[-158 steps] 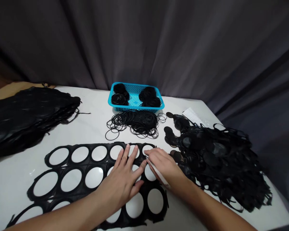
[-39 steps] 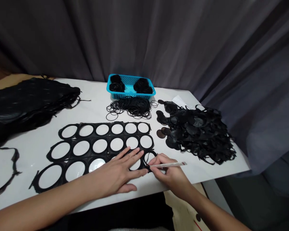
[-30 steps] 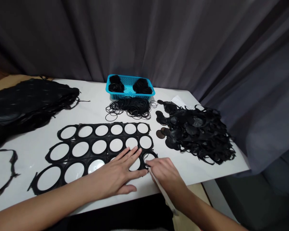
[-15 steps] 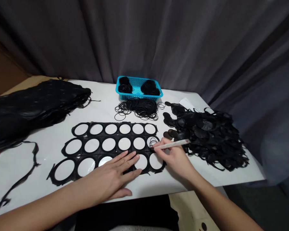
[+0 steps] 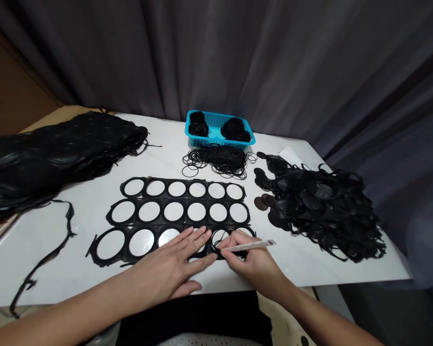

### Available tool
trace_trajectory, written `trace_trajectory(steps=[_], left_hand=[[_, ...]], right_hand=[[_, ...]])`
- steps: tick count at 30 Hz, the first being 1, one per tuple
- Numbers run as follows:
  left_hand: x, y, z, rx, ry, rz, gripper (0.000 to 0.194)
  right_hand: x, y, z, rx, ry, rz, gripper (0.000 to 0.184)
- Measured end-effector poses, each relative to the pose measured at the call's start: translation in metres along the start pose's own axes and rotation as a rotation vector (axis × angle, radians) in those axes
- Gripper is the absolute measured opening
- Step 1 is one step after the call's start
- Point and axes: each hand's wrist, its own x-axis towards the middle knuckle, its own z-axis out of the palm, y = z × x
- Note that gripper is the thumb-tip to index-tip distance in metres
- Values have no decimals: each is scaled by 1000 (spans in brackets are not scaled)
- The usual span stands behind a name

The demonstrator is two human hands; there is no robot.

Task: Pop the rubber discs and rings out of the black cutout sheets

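My left hand point(image 5: 169, 266) lies flat with its fingers apart on a black rubber sheet with rows of round holes point(image 5: 185, 211), covering part of the front row. My right hand point(image 5: 247, 254) pinches a slim white-handled tool point(image 5: 247, 246), its pointed tip at a hole in the front row. A thin black ring point(image 5: 219, 239) shows inside that hole, right by the tip. The hand hides the sheet's front right corner.
A blue plastic basket point(image 5: 219, 129) holds black ring bundles, with loose black rings point(image 5: 214, 161) before it. A heap of black discs and scraps point(image 5: 320, 206) lies right, a thick stack of black sheets point(image 5: 58, 163) left, all on a white table point(image 5: 76, 230).
My right hand has moved from the middle row's right end to the front row, its tool swinging from pointing down toward me to pointing right. The view has shifted, so the table appears further right.
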Motion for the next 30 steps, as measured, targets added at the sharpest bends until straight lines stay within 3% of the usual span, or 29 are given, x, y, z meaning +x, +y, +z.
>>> trace_trajectory(steps=[6,10,13,15,18,20,22,25,30], left_hand=[[0,1,-2,-68,10,-19,65],[1,2,-4,-125,44,-38,65],[1,2,-4,-126,43,-45,64],[1,3,-4,-117,43,-48,64],[0,6,-8,-103,25,-51,65],[0,9,-14,-95,-5,-45,67],[0,10,-22,-101,-34,-42,69],[4,9,-29,-113,-35,-99,70],[10,-3,-16,-50,30,-164,63]], right_hand=[[-5,4,4,-79,35,-165,18],[-14,15,12,-348,32,-441,14],[-6,23,1,-567,64,-578,21],[12,25,-20,-630,187,-529,21],[45,26,-61,-578,458,-297,16],[64,24,-79,-475,507,-199,17],[76,19,-84,-382,439,-157,18],[83,11,-69,-279,288,-102,19],[77,-1,-34,-134,46,-86,14]])
